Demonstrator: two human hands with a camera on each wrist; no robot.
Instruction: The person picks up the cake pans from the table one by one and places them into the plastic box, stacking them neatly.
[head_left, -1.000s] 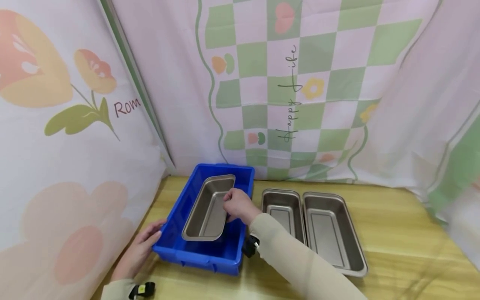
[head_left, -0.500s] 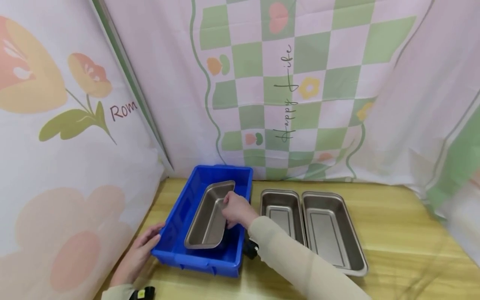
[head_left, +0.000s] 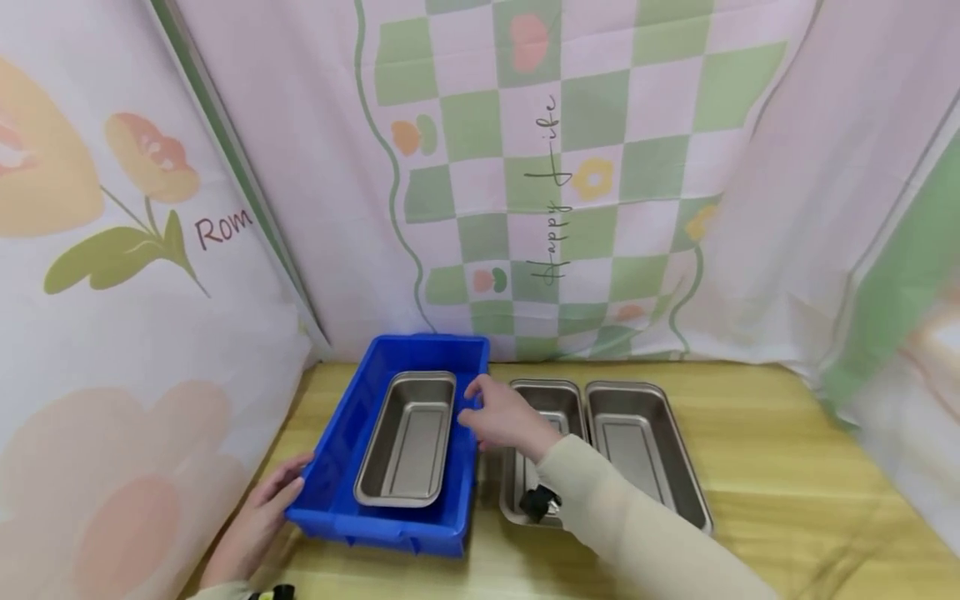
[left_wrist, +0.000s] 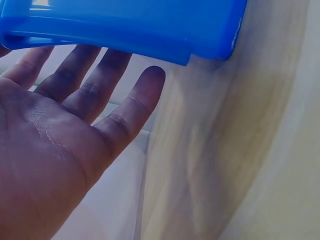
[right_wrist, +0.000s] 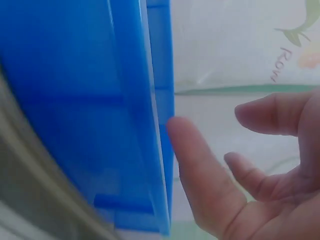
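Head view: steel pan (head_left: 408, 439) was seen lying flat in blue bin (head_left: 330, 467) — right hand (head_left: 504, 419) relaxed, grasping nothing, at its rim; left hand (head_left: 262, 517) laid flat-fingered against the near corner, apparently as a brace.

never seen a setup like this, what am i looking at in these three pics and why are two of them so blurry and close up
There is no machine here: a person works with two bare hands and wears three cameras. The wide picture comes from the head camera, looking down at a wooden table in front of flowered curtains. The two close-ups come from cameras strapped to the wrists, so each shows mostly its own hand from very near.

On the table stands a blue bin with a steel pan lying flat inside it. To its right are two more steel pans side by side.

The left hand rests open against the bin's near left corner; its wrist view shows a flat palm under the blue edge. The right hand is at the bin's right rim with its fingers relaxed, holding nothing.
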